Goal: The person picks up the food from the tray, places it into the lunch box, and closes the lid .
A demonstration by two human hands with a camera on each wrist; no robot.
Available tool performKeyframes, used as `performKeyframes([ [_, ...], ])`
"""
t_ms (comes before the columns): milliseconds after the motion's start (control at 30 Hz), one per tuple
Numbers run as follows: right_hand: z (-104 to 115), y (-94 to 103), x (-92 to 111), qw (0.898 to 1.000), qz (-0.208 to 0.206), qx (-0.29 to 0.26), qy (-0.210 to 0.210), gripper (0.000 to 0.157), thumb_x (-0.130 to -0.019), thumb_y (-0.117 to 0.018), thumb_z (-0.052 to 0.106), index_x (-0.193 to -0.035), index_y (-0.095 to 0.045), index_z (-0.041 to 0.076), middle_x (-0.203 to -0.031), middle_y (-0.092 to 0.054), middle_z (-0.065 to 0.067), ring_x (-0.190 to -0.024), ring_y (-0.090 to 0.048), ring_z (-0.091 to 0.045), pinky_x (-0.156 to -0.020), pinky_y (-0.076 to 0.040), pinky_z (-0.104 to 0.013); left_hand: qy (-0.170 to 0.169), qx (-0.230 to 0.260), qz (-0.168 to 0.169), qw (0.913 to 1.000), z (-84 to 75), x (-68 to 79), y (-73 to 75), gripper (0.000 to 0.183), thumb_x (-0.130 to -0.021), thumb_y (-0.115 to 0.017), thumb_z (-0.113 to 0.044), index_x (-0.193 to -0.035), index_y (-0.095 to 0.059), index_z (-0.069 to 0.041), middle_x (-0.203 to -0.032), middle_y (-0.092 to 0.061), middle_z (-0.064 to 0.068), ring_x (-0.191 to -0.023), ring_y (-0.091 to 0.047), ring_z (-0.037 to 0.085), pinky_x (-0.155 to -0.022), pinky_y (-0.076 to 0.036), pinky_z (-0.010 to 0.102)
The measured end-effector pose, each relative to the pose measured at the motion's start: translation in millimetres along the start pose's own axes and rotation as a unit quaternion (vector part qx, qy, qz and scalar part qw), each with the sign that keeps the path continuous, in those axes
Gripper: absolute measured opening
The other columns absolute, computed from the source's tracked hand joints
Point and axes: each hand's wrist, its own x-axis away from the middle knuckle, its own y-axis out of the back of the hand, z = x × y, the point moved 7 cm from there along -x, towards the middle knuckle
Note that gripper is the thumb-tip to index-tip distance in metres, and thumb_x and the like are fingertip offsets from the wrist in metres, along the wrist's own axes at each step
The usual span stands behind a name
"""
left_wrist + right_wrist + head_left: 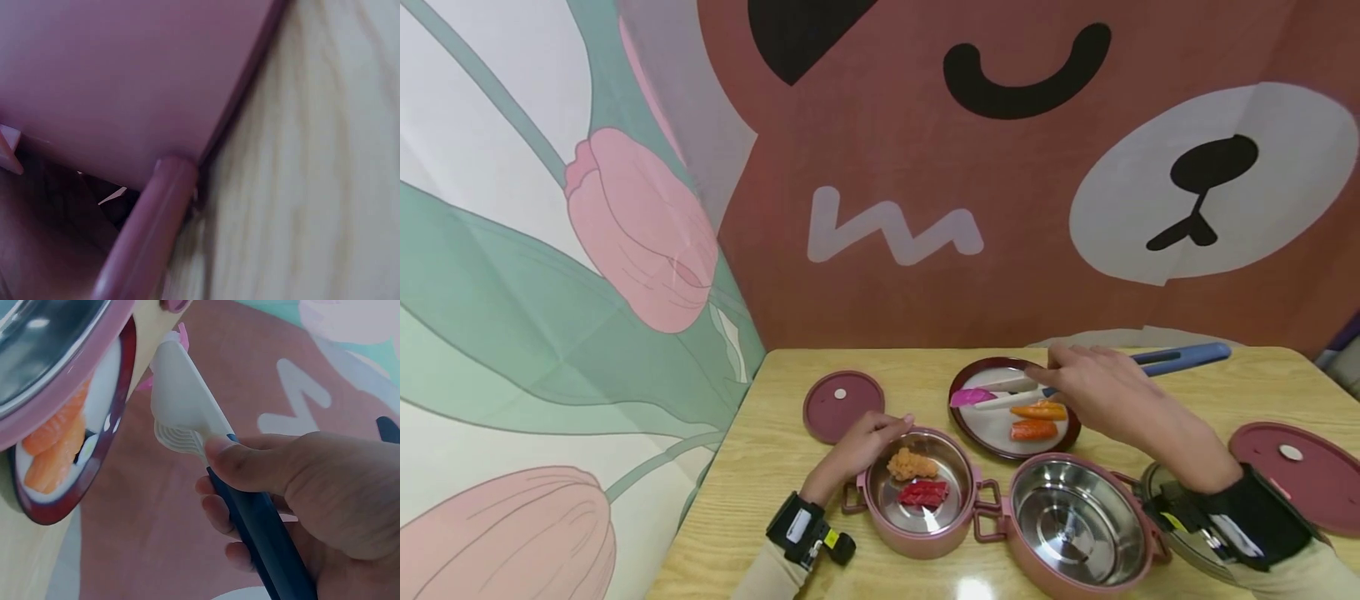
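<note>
My right hand [1097, 392] holds blue-handled tongs [250, 512], which grip a magenta food piece [972, 397] between their pale tips. The tongs are over a dark-rimmed plate [1000, 446], which also bears two orange food pieces [1036, 421]. At the left, my left hand [861, 450] holds the side of a smaller pink pot [917, 546] near its rim; its lower fingers are hidden. The left wrist view shows that pot's wall and a handle [147, 231] close up. Inside it lie a breaded golden piece [912, 465] and a red piece [923, 493].
A larger pink pot [1075, 575] with a bare steel inside stands to the right, its handle beside the smaller pot's. A round maroon lid [842, 408] lies at the back left, another lid [1292, 475] at the right. Partly under my right wrist is a round metallic object [1195, 546].
</note>
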Motion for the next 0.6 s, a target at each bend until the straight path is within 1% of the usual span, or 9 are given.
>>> performKeyframes([
  [67,5,5.0,1,1.0,-0.005,-0.002,0.004,0.049,-0.076,-0.085,0.013,-0.121,-0.072,0.025,-0.08,-0.048,0.001,-0.057,-0.032,-0.012,-0.049,-0.024,-0.022,0.001,-0.006,-0.006,1.0,8.2,-2.7,-1.3,0.049,-0.106,-0.041,-0.043,-0.099,-0.078,-0.012,-0.092,-0.071,0.009,-0.091,-0.064,0.022,-0.084,-0.045,0.029],
  [133,11,10.2,2,1.0,-0.01,-0.003,0.01,0.048,-0.074,-0.087,0.017,-0.12,-0.073,0.024,-0.08,-0.05,0.001,-0.06,-0.035,-0.011,-0.05,-0.027,-0.021,0.001,-0.012,-0.011,0.9999,12.8,-3.9,-1.9,0.05,-0.105,-0.041,-0.048,-0.099,-0.078,-0.015,-0.091,-0.071,0.005,-0.09,-0.063,0.018,-0.084,-0.045,0.03],
  [233,21,18.1,4,1.0,-0.016,0.001,0.017,0.052,-0.072,-0.089,0.02,-0.121,-0.072,0.024,-0.084,-0.055,0.0,-0.064,-0.042,-0.01,-0.053,-0.035,-0.021,-0.002,-0.012,-0.014,0.9998,14.7,-4.1,-2.3,0.051,-0.103,-0.041,-0.053,-0.098,-0.078,-0.018,-0.091,-0.07,0.001,-0.089,-0.063,0.013,-0.086,-0.046,0.03],
  [333,30,25.4,6,1.0,-0.018,0.003,0.025,0.058,-0.068,-0.091,0.018,-0.122,-0.071,0.025,-0.09,-0.059,-0.002,-0.069,-0.049,-0.011,-0.058,-0.044,-0.023,-0.004,-0.009,-0.015,0.9998,14.0,-3.7,-2.1,0.052,-0.102,-0.04,-0.055,-0.098,-0.078,-0.019,-0.092,-0.071,0.0,-0.09,-0.063,0.011,-0.087,-0.046,0.031],
  [400,36,29.1,7,0.999,-0.018,0.008,0.03,0.063,-0.066,-0.092,0.016,-0.123,-0.07,0.026,-0.094,-0.06,-0.003,-0.072,-0.053,-0.011,-0.061,-0.048,-0.026,-0.005,-0.009,-0.016,0.9998,13.7,-3.7,-1.9,0.053,-0.102,-0.04,-0.056,-0.097,-0.078,-0.019,-0.092,-0.072,0.0,-0.091,-0.064,0.011,-0.089,-0.046,0.032],
  [500,46,32.0,9,0.999,-0.018,0.016,0.041,0.066,-0.064,-0.093,0.012,-0.124,-0.07,0.028,-0.094,-0.06,-0.003,-0.072,-0.052,-0.011,-0.059,-0.047,-0.025,-0.006,-0.01,-0.017,0.9998,13.6,-3.7,-1.8,0.052,-0.102,-0.04,-0.057,-0.1,-0.078,-0.021,-0.097,-0.073,-0.001,-0.095,-0.065,0.011,-0.092,-0.047,0.034],
  [600,55,33.1,11,0.998,-0.023,0.025,0.053,0.063,-0.067,-0.091,0.012,-0.124,-0.07,0.028,-0.092,-0.059,-0.002,-0.07,-0.05,-0.01,-0.056,-0.042,-0.023,-0.004,-0.013,-0.018,0.9998,14.0,-3.6,-2.3,0.048,-0.102,-0.04,-0.056,-0.104,-0.078,-0.026,-0.101,-0.074,-0.005,-0.099,-0.065,0.01,-0.094,-0.047,0.034],
])
